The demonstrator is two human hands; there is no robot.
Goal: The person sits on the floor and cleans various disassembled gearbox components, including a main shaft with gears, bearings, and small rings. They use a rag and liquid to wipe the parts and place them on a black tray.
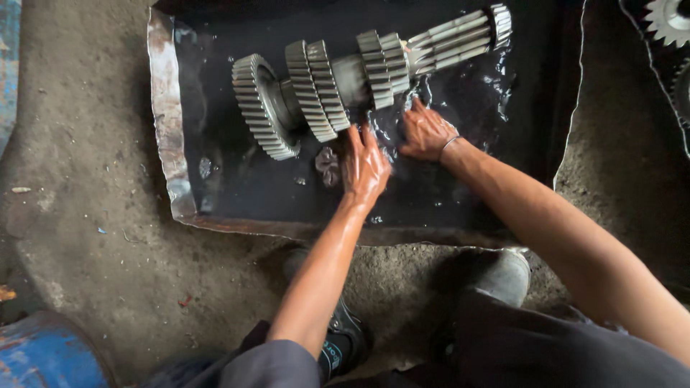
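- Your left hand (364, 167), oily and glistening, lies flat with fingers spread, tips just under the gear shaft (366, 72).
- Your right hand (425, 133), fingers splayed, rests in the dark liquid beside the shaft.
- The steel gear shaft, toothed cogs and splined end, lies across the dented metal tray (167, 108).
- The tray sits on the gritty concrete floor (79, 179).

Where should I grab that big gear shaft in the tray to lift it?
Probably by the gear shaft at its bare necks between the gears, one hand at each, coming from above. It lies flat in the oily tray; the teeth look slippery and sharp.
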